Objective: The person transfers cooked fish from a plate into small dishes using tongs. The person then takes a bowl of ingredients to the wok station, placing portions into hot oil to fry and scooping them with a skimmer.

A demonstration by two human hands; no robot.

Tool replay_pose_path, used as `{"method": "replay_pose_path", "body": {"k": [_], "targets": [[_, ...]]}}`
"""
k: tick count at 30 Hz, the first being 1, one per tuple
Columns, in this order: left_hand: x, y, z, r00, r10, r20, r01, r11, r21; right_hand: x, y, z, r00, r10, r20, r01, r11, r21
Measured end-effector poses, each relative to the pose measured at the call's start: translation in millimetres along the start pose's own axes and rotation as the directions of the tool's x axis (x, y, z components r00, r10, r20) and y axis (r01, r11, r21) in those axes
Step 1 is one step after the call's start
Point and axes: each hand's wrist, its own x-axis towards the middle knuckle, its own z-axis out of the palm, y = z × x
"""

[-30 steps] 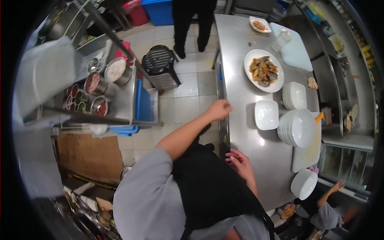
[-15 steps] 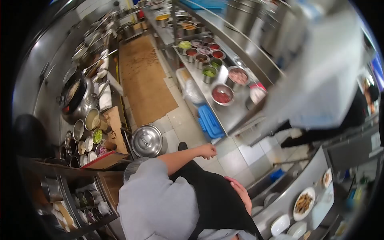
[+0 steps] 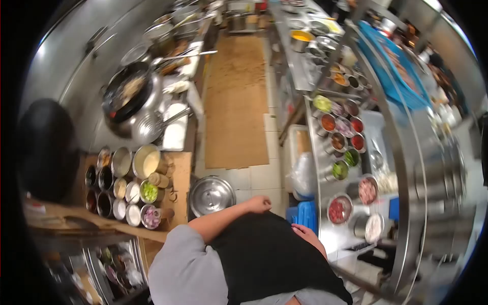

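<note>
My left hand (image 3: pixel 260 204) is held in front of the black apron (image 3: pixel 274 249), its fingers curled in, with nothing visible in them. Close to the apron's right side, my right hand (image 3: pixel 306 235) shows stretched fingers and holds nothing. A lidded steel pot (image 3: pixel 212 196) stands on the floor just left of my left hand. Beyond my right hand are a blue plastic container (image 3: pixel 306 212) and a counter bearing a bowl of red meat (image 3: pixel 339 209).
Brown cardboard (image 3: pixel 236 101) covers the aisle floor. On the left are a wok (image 3: pixel 127 91) and a board (image 3: pixel 178 175) crowded with ingredient pots. A metal shelf post (image 3: pixel 405 203) rises at the right, near a blue tray (image 3: pixel 394 66).
The view has swung left, away from the steel table with white bowls, to the aisle between stove and ingredient counter. My left hand stays curled and my right hand stays open.
</note>
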Motion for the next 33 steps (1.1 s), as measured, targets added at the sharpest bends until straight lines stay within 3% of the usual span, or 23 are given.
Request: {"method": "replay_pose_path", "body": {"k": [1, 2, 5, 6, 7, 8, 9, 13, 16, 17, 20, 21, 25, 27, 30, 33], "targets": [[7.8, 6.8, -12.0, 0.998, 0.021, -0.060, -0.018, 0.999, 0.037, 16.1, -15.8, -3.8, 0.997, 0.048, 0.057, -0.048, 0.999, 0.009], [11.1, 24.1, -25.4, 0.997, 0.017, -0.070, -0.015, 0.999, 0.029, 32.1, -24.0, -9.8, 0.985, -0.121, 0.120, 0.124, 0.992, -0.022], [52.0, 36.8, -67.6, 0.995, 0.027, -0.093, -0.028, 1.000, -0.005, 115.3, -36.9, -38.8, 0.975, -0.108, 0.193, 0.087, 0.990, 0.113], [66.4, 27.9, -81.8, 0.996, 0.037, -0.087, -0.038, 0.999, -0.016, 136.9, -66.4, -47.1, 0.969, -0.087, 0.231, 0.066, 0.993, 0.095], [79.9, 19.7, -99.6, 0.983, 0.050, -0.178, -0.045, 0.999, 0.029, 142.9, -113.8, -47.8, 0.956, -0.087, 0.279, 0.057, 0.992, 0.115], [86.5, 25.1, -126.1, 0.975, -0.058, -0.216, 0.039, 0.995, -0.091, 162.2, -146.4, -54.8, 0.936, -0.111, 0.334, 0.090, 0.993, 0.077], [87.1, 34.6, -153.1, 0.958, -0.162, -0.237, 0.112, 0.971, -0.212, 182.0, -173.8, -60.9, 0.904, -0.141, 0.403, 0.139, 0.990, 0.035], [91.8, 50.4, -244.5, 0.842, -0.273, -0.466, 0.081, 0.917, -0.391, 267.1, -271.2, -79.1, 0.683, -0.238, 0.690, 0.390, 0.918, -0.069], [92.9, 42.6, -281.8, 0.763, -0.341, -0.549, 0.002, 0.850, -0.526, 314.1, -340.7, -70.0, 0.497, -0.180, 0.849, 0.468, 0.880, -0.087], [93.9, 50.3, -294.2, 0.752, -0.405, -0.520, -0.007, 0.784, -0.621, 329.0, -365.6, -65.7, 0.429, -0.146, 0.892, 0.478, 0.874, -0.087], [112.1, 24.2, -323.2, 0.771, -0.454, -0.446, -0.019, 0.684, -0.729, 379.5, -406.4, -56.8, 0.408, -0.057, 0.911, 0.462, 0.874, -0.152], [122.3, 15.1, -336.3, 0.782, -0.460, -0.421, 0.012, 0.686, -0.728, 402.0, -413.4, -59.1, 0.409, -0.043, 0.911, 0.451, 0.878, -0.161], [178.0, -2.0, -413.6, 0.828, -0.386, -0.408, 0.035, 0.761, -0.648, 475.7, -434.8, -78.4, 0.661, 0.013, 0.751, 0.188, 0.965, -0.182], [206.5, 3.1, -462.7, 0.855, -0.335, -0.396, 0.012, 0.776, -0.631, 489.6, -459.8, -84.3, 0.730, -0.056, 0.682, 0.192, 0.973, -0.125], [236.8, 7.0, -537.2, 0.889, -0.327, -0.320, 0.074, 0.793, -0.604, 538.1, -488.0, -85.6, 0.803, -0.081, 0.590, 0.317, 0.897, -0.309], [271.2, 15.1, -602.5, 0.894, -0.293, -0.340, 0.104, 0.872, -0.478, 561.2, -554.8, -110.8, 0.926, -0.067, 0.370, 0.215, 0.901, -0.376]]}}
